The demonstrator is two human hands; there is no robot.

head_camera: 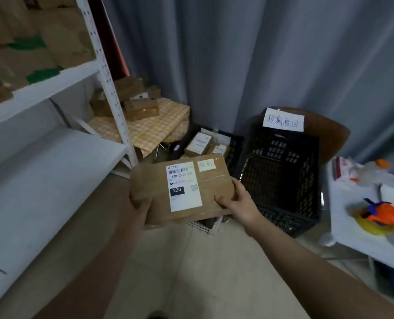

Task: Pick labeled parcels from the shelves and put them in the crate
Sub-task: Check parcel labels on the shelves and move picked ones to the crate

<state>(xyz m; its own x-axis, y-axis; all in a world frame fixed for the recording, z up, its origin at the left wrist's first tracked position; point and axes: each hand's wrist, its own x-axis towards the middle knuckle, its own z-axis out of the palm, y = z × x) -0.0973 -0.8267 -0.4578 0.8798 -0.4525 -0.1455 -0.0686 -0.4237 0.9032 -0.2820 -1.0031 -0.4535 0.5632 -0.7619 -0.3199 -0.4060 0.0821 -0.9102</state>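
In the head view, a flat brown cardboard parcel (153, 185) bearing a white shipping label (185, 188) is held above the floor. It is gripped at its left edge by the left hand (142, 207) and at its right edge by the right hand (237, 201), thumbs on top. A black plastic crate (281, 178) stands just to its right.

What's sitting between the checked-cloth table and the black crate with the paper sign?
Head view: a lower black crate holding small labelled boxes sits between the checked cloth and the signed crate.
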